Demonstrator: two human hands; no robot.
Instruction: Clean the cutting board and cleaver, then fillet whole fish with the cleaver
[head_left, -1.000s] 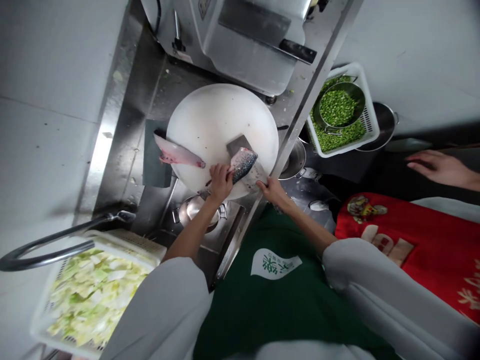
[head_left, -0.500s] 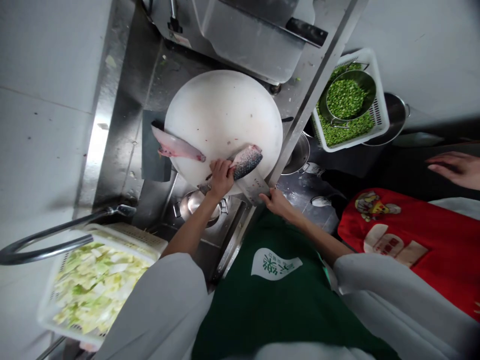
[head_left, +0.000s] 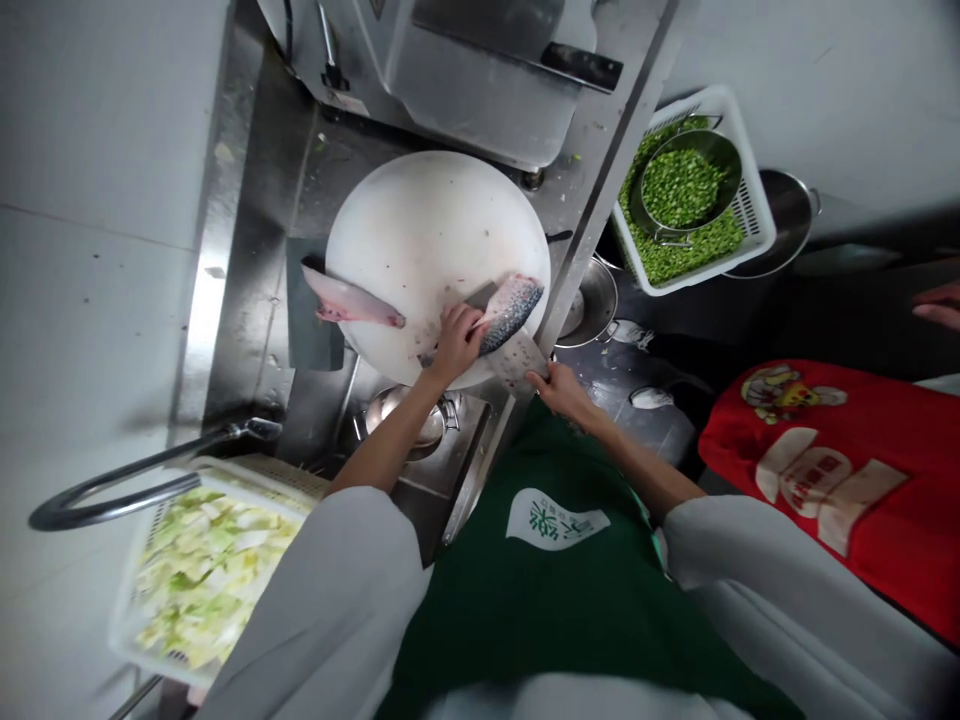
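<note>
Cool, rather dim light covers the scene, its source out of view. The round board (head_left: pixel 435 220) is a bright patch, and hard white glare streaks the steel ledge (head_left: pixel 211 270). Shadow gathers beneath the machine (head_left: pixel 480 95) and deepens to near black toward the right. The fish (head_left: pixel 511 312) and cabbage (head_left: pixel 217 560) look slightly soft. Wide-angle distortion stretches the sleeves (head_left: pixel 322 590) near the bottom edge.

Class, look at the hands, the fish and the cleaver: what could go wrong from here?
The left hand grips the scaly fish piece close to the cleaver in the right hand, so a slip might cut it.
The pale fillet juts past the edge of the round white cutting board; a nudge could tip it off.
</note>
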